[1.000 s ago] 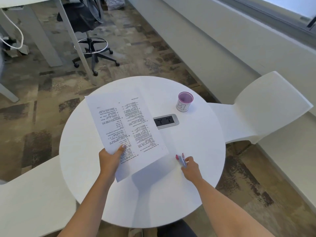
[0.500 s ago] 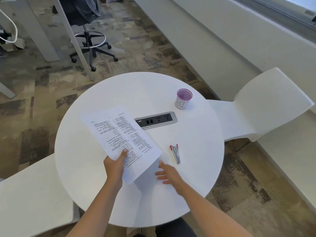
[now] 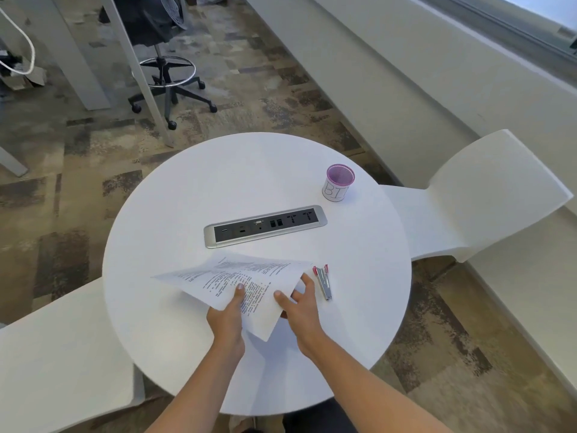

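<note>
Got my left hand (image 3: 226,317) and right hand (image 3: 301,307) both pinching the printed pages (image 3: 237,276) over the table's (image 3: 175,345) near edge, stapler (image 3: 323,281) just beside my right fingers.

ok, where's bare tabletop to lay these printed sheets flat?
Widest bare patch: table beyond the socket panel, left of the pink cup. Also bare between the printed sheets and the left rim. Crowded at the right hand, where the stapler lies close beside it.
</note>
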Tool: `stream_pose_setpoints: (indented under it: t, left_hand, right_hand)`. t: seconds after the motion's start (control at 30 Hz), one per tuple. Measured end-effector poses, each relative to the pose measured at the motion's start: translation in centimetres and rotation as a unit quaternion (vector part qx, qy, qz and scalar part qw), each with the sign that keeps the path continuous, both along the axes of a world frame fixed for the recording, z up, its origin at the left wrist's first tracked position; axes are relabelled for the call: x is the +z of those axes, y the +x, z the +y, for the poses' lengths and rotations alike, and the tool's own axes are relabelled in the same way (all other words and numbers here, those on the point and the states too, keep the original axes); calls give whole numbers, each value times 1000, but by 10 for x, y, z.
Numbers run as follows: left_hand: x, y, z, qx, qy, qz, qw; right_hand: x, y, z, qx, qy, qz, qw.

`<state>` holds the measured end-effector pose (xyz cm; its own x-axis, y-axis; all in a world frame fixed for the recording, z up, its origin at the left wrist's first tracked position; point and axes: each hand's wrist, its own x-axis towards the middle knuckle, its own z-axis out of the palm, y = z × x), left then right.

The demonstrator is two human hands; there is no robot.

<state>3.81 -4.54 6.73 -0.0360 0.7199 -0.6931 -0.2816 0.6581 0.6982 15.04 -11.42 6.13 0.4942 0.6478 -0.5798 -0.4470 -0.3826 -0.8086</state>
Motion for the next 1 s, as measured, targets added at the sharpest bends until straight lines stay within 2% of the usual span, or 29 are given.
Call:
stream_pose_setpoints:
  t: [0.13,0.27,0.33,0.47,0.57,0.63,0.73,0.8,0.9,1.0]
  left_hand:
    - [5,-11,12,-9,-3,-9,1000]
    - [7,-38,50,55,-8,-14,998]
    - [8,-59,71,58,2,-7,998]
    - [8,-89,94,-91,13,38,995]
    - [10,-95,94,-257,-1,94,962]
    - [5,-93,87,-312,-8,119,942]
    - [-14,-85,73,-238,-23,111,965]
    - [-28,-77,59,-169,-60,83,980]
    - [-48,-66,36,-68,-126,31,989]
    - [-67,-59,3,-12,-184,16,983]
  right_hand:
    - [11,12,7,23,-12,-42,999]
    - [33,48,15,61,-24,-113,991]
    - [43,69,15,92,-37,-137,986]
    - [52,104,14,190,-84,-172,963]
    - [53,114,20,246,-115,-233,934]
    - [53,113,27,249,-133,-304,910]
    - [49,104,36,208,-144,-405,879]
    - [43,94,36,192,-145,-437,867]
    - [27,73,29,222,-141,-436,861]
    - [5,49,14,314,-136,-396,852]
